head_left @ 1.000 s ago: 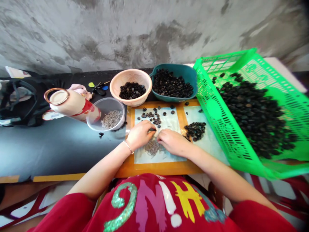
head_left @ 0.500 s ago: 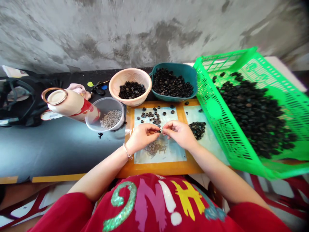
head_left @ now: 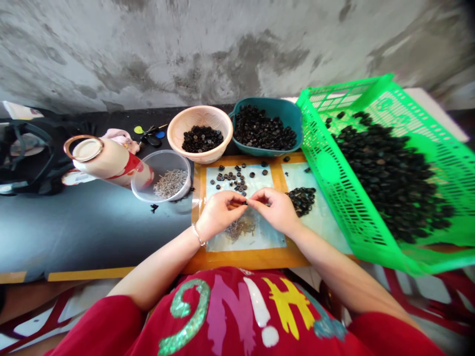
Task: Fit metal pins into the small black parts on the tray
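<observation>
Fingers of left hand (head_left: 218, 213) pinch black piece (head_left: 245, 202); right hand (head_left: 277, 212) beside it, cannot tell if gripping; pins (head_left: 237, 229) nearby.

Metal pins (head_left: 170, 183), rough matt wall (head_left: 178, 54)

The crate (head_left: 328, 167) is bright green, patterned with slots; the tub (head_left: 267, 152) teal, the bowl (head_left: 208, 157) pale peach. The discs (head_left: 302, 200) are black, the pins (head_left: 171, 183) silvery grey. The counter (head_left: 92, 222) is black, the bottle (head_left: 106, 160) cream with red patches, the shirt (head_left: 239, 316) red with green, purple, white, yellow and blue lettering, the wall (head_left: 208, 49) mottled grey.
</observation>
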`<state>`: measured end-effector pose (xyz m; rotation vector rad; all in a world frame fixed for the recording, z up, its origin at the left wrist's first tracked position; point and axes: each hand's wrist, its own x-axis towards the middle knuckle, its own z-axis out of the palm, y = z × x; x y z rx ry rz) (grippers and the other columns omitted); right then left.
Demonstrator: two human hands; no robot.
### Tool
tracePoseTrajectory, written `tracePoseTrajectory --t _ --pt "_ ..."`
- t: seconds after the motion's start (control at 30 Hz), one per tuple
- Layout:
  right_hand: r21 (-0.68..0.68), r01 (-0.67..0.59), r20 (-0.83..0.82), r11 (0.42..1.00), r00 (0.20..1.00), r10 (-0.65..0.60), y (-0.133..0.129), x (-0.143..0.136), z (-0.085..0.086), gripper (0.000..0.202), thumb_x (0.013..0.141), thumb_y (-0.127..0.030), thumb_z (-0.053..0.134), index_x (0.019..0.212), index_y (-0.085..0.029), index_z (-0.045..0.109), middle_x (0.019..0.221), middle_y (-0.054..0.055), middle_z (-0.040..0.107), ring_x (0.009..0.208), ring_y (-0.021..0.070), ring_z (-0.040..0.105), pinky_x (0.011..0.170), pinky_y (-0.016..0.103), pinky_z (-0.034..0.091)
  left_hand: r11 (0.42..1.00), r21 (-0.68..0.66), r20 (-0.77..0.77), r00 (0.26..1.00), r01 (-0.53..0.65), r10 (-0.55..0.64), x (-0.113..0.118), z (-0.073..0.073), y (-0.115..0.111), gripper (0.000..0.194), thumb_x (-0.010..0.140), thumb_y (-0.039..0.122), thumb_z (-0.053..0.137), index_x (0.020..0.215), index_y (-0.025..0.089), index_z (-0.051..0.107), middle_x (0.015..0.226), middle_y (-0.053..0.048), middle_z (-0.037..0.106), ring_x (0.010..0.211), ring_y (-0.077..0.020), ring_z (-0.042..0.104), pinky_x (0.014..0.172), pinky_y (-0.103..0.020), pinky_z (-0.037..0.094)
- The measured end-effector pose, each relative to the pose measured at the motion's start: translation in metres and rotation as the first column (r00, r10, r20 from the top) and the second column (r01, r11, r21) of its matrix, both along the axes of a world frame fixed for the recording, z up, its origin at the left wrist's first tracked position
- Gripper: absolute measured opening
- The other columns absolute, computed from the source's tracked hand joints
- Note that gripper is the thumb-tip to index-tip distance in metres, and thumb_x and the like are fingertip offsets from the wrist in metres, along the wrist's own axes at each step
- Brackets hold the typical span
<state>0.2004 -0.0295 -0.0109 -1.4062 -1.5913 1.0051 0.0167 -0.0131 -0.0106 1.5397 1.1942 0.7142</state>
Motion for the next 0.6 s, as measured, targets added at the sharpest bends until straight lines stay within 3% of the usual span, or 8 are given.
tracePoseTrajectory --t 0.13,0.23,0.33,0.43,0.5,0.6 --pt "0.020 -0.006 0.047 1.000 0.999 0.005 -0.003 0.000 0.000 0.010 0.080 -0.027 0.071 0.077 -0.018 0.071 0.073 0.002 0.073 0.065 0.0158 0.065 0.062 0.027 0.051 0.985 0.162 -0.082 0.996 0.052 -0.039 -0.002 0.000 -0.001 0.012 0.078 0.022 0.069 0.088 0.016 0.072 0.086 -0.006 0.075 0.075 -0.0171 0.071 0.072 -0.029 0.058" --pt "-0.029 -0.019 0.018 0.999 1.000 0.020 -0.005 0.001 -0.001 0.010 0.077 -0.027 0.074 0.073 -0.018 0.073 0.070 0.002 0.073 0.064 0.0159 0.065 0.060 0.026 0.049 0.922 0.360 -0.159 0.983 0.141 -0.089 -0.004 0.001 -0.003 0.008 0.080 0.018 0.068 0.086 0.018 0.074 0.089 -0.007 0.075 0.083 -0.0185 0.070 0.079 -0.032 0.057" --pt "-0.107 -0.034 -0.038 0.994 0.999 0.030 -0.007 0.001 -0.002 0.011 0.075 -0.029 0.075 0.072 -0.018 0.074 0.069 0.002 0.074 0.062 0.0161 0.066 0.058 0.026 0.049 0.893 0.422 -0.137 0.985 0.158 -0.109 -0.006 0.000 -0.005 0.007 0.080 0.017 0.069 0.084 0.019 0.074 0.088 -0.007 0.075 0.085 -0.0191 0.069 0.082 -0.033 0.056" --pt "-0.136 -0.046 -0.010 0.990 0.999 0.045 -0.009 0.001 0.000 0.011 0.077 -0.029 0.073 0.075 -0.018 0.075 0.073 0.002 0.075 0.066 0.0171 0.068 0.062 0.027 0.051 0.947 0.310 -0.057 0.996 0.086 -0.071 -0.005 -0.003 -0.006 0.005 0.077 0.018 0.073 0.081 0.018 0.074 0.086 -0.007 0.075 0.082 -0.0188 0.069 0.078 -0.032 0.056" --pt "-0.121 -0.068 0.034 0.990 0.997 0.073 -0.010 0.005 0.004 0.012 0.080 -0.030 0.070 0.083 -0.019 0.075 0.080 0.002 0.076 0.073 0.0179 0.069 0.068 0.028 0.053 0.987 0.162 0.030 1.000 0.002 -0.007 -0.003 -0.006 -0.005 0.009 0.073 0.022 0.076 0.080 0.017 0.074 0.084 -0.007 0.075 0.078 -0.0187 0.070 0.073 -0.030 0.057" --pt "-0.054 -0.043 0.182 0.998 0.982 0.052 -0.009 0.023 0.009 0.022 0.086 -0.032 0.066 0.103 -0.020 0.073 0.088 0.003 0.075 0.077 0.0188 0.069 0.074 0.031 0.054 0.993 -0.073 0.173 0.980 -0.090 0.101 -0.001 -0.010 -0.002 0.020 0.066 0.026 0.081 0.080 0.016 0.073 0.081 -0.006 0.075 0.073 -0.0182 0.070 0.070 -0.029 0.058"
